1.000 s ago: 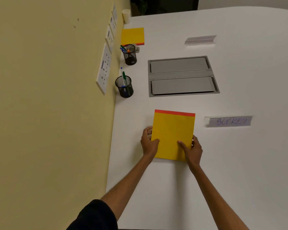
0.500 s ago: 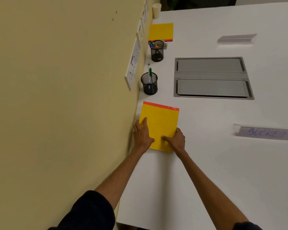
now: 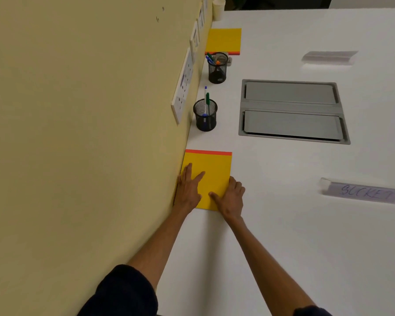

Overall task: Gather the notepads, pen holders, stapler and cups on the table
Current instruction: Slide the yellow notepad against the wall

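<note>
A yellow notepad point(image 3: 214, 172) with a red top strip lies flat on the white table point(image 3: 283, 224), its left edge against the wall. My left hand point(image 3: 188, 190) rests flat on its left side with fingers spread. My right hand point(image 3: 230, 197) grips its near right corner, thumb on top. Beyond it stands a black mesh pen holder point(image 3: 205, 116) with a blue and a green pen. Farther back is a second pen holder point(image 3: 217, 68) with several pens, a stapler point(image 3: 229, 60) half hidden behind it, a second yellow notepad point(image 3: 224, 41), and a pale cup point(image 3: 218, 8).
A yellow wall point(image 3: 89, 133) with white sockets point(image 3: 183, 87) runs along the table's left edge. A grey recessed socket box point(image 3: 292, 111) sits in the table's middle. Two clear name stands, one point(image 3: 360, 191) at right with writing, one point(image 3: 328, 57) farther back.
Both hands slid the near notepad left across the table until its edge reached the wall. My left hand now lies flatter on top of it. The view shifted with the move.
</note>
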The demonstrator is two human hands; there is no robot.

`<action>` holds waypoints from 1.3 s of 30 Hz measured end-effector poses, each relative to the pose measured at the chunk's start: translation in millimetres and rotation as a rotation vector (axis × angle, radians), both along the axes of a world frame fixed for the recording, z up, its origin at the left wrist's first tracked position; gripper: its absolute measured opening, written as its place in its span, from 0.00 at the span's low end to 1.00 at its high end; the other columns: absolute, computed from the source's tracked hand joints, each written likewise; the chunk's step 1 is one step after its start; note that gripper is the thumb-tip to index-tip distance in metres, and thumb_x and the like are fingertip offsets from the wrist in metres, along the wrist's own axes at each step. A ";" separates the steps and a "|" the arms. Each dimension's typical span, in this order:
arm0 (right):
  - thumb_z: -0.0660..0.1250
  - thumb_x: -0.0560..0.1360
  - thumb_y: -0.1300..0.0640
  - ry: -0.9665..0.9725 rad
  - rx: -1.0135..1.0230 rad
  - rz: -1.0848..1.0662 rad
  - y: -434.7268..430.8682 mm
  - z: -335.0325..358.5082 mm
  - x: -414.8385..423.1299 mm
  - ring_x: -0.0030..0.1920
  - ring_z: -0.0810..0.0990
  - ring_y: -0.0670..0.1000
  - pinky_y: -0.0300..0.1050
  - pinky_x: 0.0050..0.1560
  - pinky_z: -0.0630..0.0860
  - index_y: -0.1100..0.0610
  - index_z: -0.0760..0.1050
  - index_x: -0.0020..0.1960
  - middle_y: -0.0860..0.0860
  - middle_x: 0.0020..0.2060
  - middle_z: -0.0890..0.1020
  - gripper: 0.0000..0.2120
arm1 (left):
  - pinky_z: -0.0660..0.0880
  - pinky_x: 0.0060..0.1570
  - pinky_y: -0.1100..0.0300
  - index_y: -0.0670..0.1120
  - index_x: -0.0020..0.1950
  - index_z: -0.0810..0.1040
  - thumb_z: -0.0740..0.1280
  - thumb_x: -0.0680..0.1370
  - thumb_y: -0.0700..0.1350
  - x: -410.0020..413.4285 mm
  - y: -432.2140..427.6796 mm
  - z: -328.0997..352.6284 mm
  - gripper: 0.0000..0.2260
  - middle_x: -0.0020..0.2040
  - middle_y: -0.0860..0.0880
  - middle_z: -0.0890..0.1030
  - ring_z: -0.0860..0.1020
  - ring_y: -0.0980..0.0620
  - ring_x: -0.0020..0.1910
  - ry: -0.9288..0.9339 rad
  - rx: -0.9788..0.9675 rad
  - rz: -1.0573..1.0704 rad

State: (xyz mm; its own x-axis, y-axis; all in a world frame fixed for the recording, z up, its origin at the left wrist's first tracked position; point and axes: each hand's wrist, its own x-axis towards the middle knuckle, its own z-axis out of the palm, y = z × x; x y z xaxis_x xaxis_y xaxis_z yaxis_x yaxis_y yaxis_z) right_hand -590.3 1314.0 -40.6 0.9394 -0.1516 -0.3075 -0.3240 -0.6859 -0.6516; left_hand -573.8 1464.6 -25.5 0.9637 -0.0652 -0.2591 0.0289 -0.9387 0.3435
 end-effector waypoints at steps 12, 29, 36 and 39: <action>0.55 0.68 0.24 -0.105 -0.214 0.295 -17.9 -21.5 12.3 0.77 0.52 0.59 0.61 0.67 0.58 0.46 0.58 0.77 0.56 0.78 0.52 0.44 | 0.40 0.76 0.48 0.54 0.80 0.48 0.62 0.80 0.58 -3.8 15.4 -25.9 0.34 0.80 0.46 0.40 0.36 0.47 0.78 0.129 -0.156 -0.054; 0.40 0.67 0.20 -0.109 -0.289 0.730 -57.3 -31.6 26.1 0.78 0.36 0.51 0.60 0.75 0.38 0.40 0.38 0.78 0.47 0.78 0.36 0.45 | 0.33 0.74 0.47 0.54 0.77 0.37 0.34 0.75 0.64 -12.7 9.2 -46.6 0.32 0.79 0.46 0.36 0.35 0.45 0.78 -0.002 0.144 -0.084; 0.38 0.64 0.19 -0.072 -0.287 0.737 -55.8 -29.3 27.8 0.78 0.35 0.50 0.59 0.74 0.34 0.40 0.37 0.78 0.47 0.78 0.35 0.47 | 0.35 0.75 0.46 0.55 0.77 0.36 0.31 0.74 0.68 -12.0 10.2 -48.4 0.34 0.79 0.46 0.36 0.35 0.45 0.78 -0.001 0.164 -0.088; 0.52 0.64 0.20 -0.008 -0.221 0.735 -56.4 -21.1 35.5 0.78 0.39 0.52 0.61 0.76 0.40 0.41 0.42 0.78 0.48 0.79 0.39 0.49 | 0.35 0.74 0.44 0.55 0.77 0.34 0.33 0.77 0.67 -9.6 6.7 -42.9 0.31 0.79 0.45 0.34 0.34 0.44 0.78 0.049 0.232 -0.088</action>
State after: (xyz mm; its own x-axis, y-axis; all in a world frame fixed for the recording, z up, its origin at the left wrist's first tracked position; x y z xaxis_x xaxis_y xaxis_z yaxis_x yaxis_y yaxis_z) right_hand -554.8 1257.6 -61.7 0.8244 0.4558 -0.3356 0.2701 -0.8378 -0.4745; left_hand -583.5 1471.3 -68.4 0.9428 -0.0814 -0.3234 -0.0451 -0.9919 0.1184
